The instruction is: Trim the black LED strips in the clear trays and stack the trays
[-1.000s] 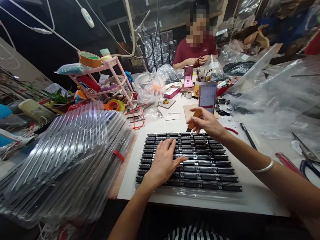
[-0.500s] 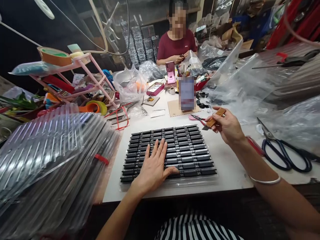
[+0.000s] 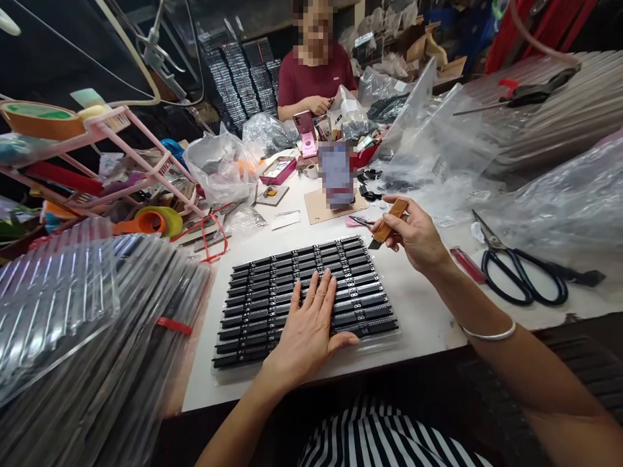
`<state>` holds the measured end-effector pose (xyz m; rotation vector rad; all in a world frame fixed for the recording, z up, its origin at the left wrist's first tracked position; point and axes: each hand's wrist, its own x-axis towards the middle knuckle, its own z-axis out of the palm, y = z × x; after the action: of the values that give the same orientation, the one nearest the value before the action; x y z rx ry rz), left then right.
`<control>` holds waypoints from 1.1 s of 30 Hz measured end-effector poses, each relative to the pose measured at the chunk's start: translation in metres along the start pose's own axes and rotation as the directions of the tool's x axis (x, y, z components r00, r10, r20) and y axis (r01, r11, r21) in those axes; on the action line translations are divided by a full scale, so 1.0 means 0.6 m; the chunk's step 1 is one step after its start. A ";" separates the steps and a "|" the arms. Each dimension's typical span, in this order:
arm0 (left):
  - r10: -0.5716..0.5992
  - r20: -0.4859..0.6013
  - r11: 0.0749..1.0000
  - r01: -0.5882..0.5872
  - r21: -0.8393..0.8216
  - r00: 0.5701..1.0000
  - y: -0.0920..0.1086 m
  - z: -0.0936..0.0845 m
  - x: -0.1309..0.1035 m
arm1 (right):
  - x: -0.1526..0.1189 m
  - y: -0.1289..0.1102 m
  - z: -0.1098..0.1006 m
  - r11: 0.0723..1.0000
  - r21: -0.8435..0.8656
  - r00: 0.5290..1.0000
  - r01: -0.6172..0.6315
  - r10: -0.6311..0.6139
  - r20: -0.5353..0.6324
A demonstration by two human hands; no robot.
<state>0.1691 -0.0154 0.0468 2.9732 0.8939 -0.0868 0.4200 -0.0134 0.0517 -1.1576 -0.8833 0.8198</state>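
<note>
A clear plastic tray of black comb-like strips (image 3: pixel 257 311) lies at the front of the white table, its strips in several rows. My left hand (image 3: pixel 309 324) rests flat on the strips with its fingers spread, holding nothing. Above the tray's back right corner, my right hand (image 3: pixel 413 233) grips a tool with an orange-brown handle (image 3: pixel 393 219) and a short dark blade pointing down to the left. Small pliers (image 3: pixel 361 221) lie just behind that blade.
Stacked clear plastic trays (image 3: pixel 141 311) fill the left. Large scissors (image 3: pixel 523 272) and a red-handled tool (image 3: pixel 468 264) lie at the right. A blurred phone (image 3: pixel 337 172) stands behind the tray. Across the table sits a person in a maroon shirt (image 3: pixel 314 78). Plastic bags (image 3: pixel 438 155) cover the back right.
The view has turned right, so the table's things appear further left. My left hand is further right over the strips, still flat. My right hand still holds the orange-brown tool.
</note>
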 end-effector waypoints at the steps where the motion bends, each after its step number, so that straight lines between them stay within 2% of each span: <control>1: 0.012 0.001 1.000 -0.012 0.003 1.000 0.005 -0.001 0.003 | 0.000 0.001 0.000 1.000 0.000 1.000 0.013 -0.013 0.002; 7: 0.095 -0.014 0.995 -0.095 0.010 0.995 0.037 0.001 0.022 | 0.000 0.004 -0.003 0.998 -0.002 0.998 0.066 -0.066 0.009; 11: 0.110 -0.019 0.994 -0.110 -0.007 0.994 0.055 0.001 0.036 | 0.001 0.005 -0.003 0.997 -0.028 0.998 0.070 -0.069 0.008; 14: 0.107 -0.017 0.993 -0.108 -0.044 0.994 0.059 0.000 0.039 | 0.003 0.008 -0.004 0.996 -0.043 0.997 0.076 -0.077 -0.001; 17: 0.101 -0.030 0.993 -0.102 -0.065 0.994 0.051 0.000 0.025 | 0.006 0.011 -0.006 0.995 -0.057 0.996 0.086 -0.087 -0.007; 21: 0.034 -0.078 0.999 -0.037 -0.034 0.996 0.019 0.008 -0.023 | 0.010 0.017 -0.009 0.994 -0.079 0.997 0.073 -0.076 -0.034; 25: -0.091 -0.135 0.995 0.094 0.016 0.987 -0.029 0.024 -0.095 | 0.013 0.024 -0.012 0.991 -0.104 0.995 0.085 -0.090 -0.050; 30: -0.288 -0.244 0.952 0.305 0.033 0.926 -0.092 0.051 -0.189 | 0.019 0.026 -0.014 0.980 -0.167 0.985 0.110 -0.130 -0.117; 33: -0.370 -0.305 0.921 0.390 0.006 0.877 -0.124 0.064 -0.232 | 0.003 0.010 -0.016 0.971 -0.213 0.976 0.104 -0.141 -0.166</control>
<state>0.0103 -0.0318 0.0161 2.8668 1.5344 0.3409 0.4290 -0.0142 0.0443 -1.3190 -0.8932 0.5228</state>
